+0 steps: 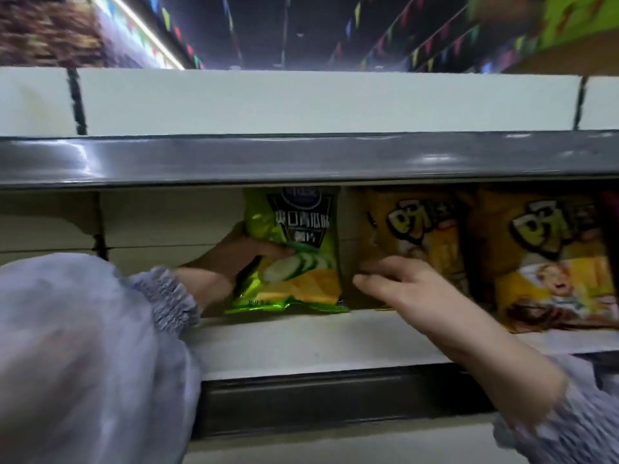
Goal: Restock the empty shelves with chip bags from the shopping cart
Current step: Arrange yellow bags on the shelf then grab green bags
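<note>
The left hand [241, 252] grips the green chip bag [294, 249], upright mid-shelf [301, 336]. The right hand [398, 279] touches a yellow bag [418, 236]; I cannot tell whether it grips. The shelf's left end apparently still needs bags.

Head view. The left grip [234, 252] holds the green chip bag [294, 249] by its left edge, thumb across the front; the bag stands upright on the white shelf [301, 339]. The right grip [402, 283], fingers extended, rests against the lower left of a yellow chip bag [418, 229] just beside the green one. A second yellow bag [549, 256] stands further right. A grey shelf rail [301, 159] runs above.
</note>
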Motion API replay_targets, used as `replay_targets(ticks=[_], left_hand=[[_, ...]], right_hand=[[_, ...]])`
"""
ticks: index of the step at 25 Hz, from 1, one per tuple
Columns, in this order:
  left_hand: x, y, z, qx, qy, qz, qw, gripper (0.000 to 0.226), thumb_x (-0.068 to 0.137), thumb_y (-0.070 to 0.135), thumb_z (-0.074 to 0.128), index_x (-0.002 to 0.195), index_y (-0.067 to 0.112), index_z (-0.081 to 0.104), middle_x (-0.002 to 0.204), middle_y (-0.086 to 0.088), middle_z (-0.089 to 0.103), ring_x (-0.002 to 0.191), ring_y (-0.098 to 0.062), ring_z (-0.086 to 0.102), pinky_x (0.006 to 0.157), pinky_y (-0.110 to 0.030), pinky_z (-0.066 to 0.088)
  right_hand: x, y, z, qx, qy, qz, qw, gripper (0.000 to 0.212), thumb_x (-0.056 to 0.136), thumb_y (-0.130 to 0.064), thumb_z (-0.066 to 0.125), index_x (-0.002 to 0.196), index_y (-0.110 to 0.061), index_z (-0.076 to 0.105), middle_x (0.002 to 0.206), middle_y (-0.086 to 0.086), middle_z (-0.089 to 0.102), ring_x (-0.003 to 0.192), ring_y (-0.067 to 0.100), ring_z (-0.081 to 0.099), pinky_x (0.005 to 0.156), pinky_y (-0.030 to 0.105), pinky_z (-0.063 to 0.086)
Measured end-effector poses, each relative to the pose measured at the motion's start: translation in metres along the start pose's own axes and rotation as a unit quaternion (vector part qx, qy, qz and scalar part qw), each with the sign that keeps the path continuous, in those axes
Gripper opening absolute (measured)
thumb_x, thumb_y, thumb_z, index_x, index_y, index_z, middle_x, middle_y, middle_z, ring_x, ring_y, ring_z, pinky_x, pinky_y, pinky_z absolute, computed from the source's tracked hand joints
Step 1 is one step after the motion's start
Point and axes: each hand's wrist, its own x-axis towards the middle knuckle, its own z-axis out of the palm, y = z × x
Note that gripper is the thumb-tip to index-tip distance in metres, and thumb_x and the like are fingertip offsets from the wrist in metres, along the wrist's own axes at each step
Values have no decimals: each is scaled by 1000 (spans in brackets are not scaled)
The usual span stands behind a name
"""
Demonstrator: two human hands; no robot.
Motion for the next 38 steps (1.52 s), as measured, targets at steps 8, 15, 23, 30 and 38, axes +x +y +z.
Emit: replay_targets(ticks=[8, 15, 23, 30, 38], left_hand=[[50, -39, 14, -36, -86, -22, 995, 72, 67, -2, 72, 132, 17, 48, 120, -12, 66, 107, -28, 64, 88, -40, 54], [76, -45, 16, -29, -45, 39, 998, 80, 56, 7, 83, 129, 2, 51, 124, -26, 59, 114, -42, 57, 98, -60, 42], [88, -60, 5, -4, 69, 42, 997, 60, 66, 0, 78, 120, 7, 53, 116, -21, 64, 103, -37, 64, 90, -56, 50], [93, -54, 5, 28, -30, 10, 999, 96, 51, 15, 83, 137, 8, 42, 127, -16, 60, 116, -32, 58, 100, -49, 45], [89, -44, 12, 87, -87, -9, 992, 57, 83, -7, 61, 136, 5, 45, 132, -17, 57, 120, -31, 55, 98, -40, 47]], right_hand=[[15, 25, -10, -102, -38, -31, 994, 44, 88, -36, 57, 128, -19, 54, 125, 3, 59, 113, 19, 56, 98, 37, 47], [56, 16, 7, -376, -137, -133, 907, 51, 98, -31, 42, 146, -23, 26, 157, 3, 9, 144, 24, 11, 113, 33, 22], [94, 33, 32, -456, -170, -122, 865, 67, 95, -35, 47, 149, -32, 9, 156, 1, -21, 145, 31, -3, 116, 44, 13], [98, 33, 32, -448, -189, -126, 865, 65, 94, -36, 47, 149, -29, 12, 156, 5, -20, 141, 33, 21, 109, 38, 31], [94, 26, 35, -447, -180, -108, 870, 62, 95, -39, 45, 148, -25, 18, 157, 9, 1, 137, 31, 29, 108, 36, 34]])
